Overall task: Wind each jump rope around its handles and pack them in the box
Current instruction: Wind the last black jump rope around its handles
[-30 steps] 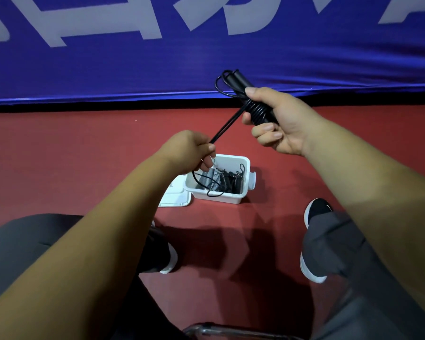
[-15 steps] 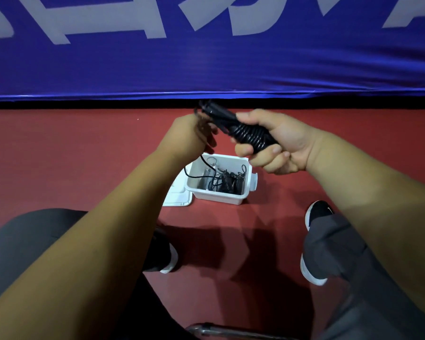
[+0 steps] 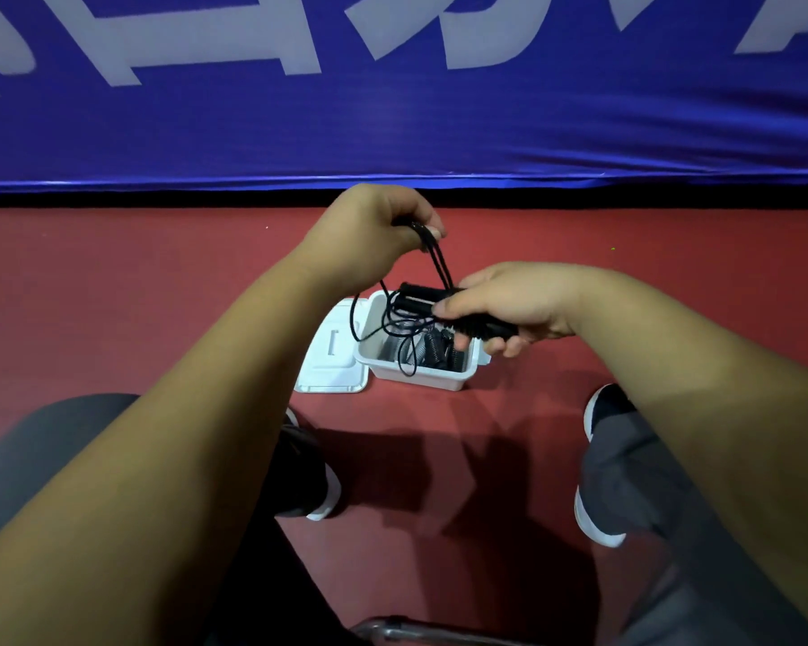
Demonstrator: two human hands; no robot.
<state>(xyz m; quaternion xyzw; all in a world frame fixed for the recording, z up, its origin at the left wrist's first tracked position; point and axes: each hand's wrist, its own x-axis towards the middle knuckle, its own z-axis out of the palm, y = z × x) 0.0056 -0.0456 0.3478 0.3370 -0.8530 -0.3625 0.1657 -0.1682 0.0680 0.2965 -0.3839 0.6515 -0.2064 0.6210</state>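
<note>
My right hand [image 3: 509, 305] grips the two black handles [image 3: 423, 295] of a jump rope, held level above the white box [image 3: 416, 373]. Cord is wound around the handles inside my grip. My left hand [image 3: 374, 226] pinches a doubled length of the black cord [image 3: 439, 263] higher up and to the left. A loose loop of cord [image 3: 369, 326] hangs from the handles over the box's left rim. Inside the box lie several wound ropes [image 3: 428, 349], dark and partly hidden.
The box's white lid [image 3: 332, 361] lies flat on the red floor to the left of the box. A blue banner [image 3: 393, 109] closes off the far side. My shoes [image 3: 600, 412] and grey trouser legs flank the box; a chair's metal edge [image 3: 393, 629] shows at the bottom.
My right hand has dropped with the handles from high up to just above the box. My left hand has risen with the cord and now sits above the right hand.
</note>
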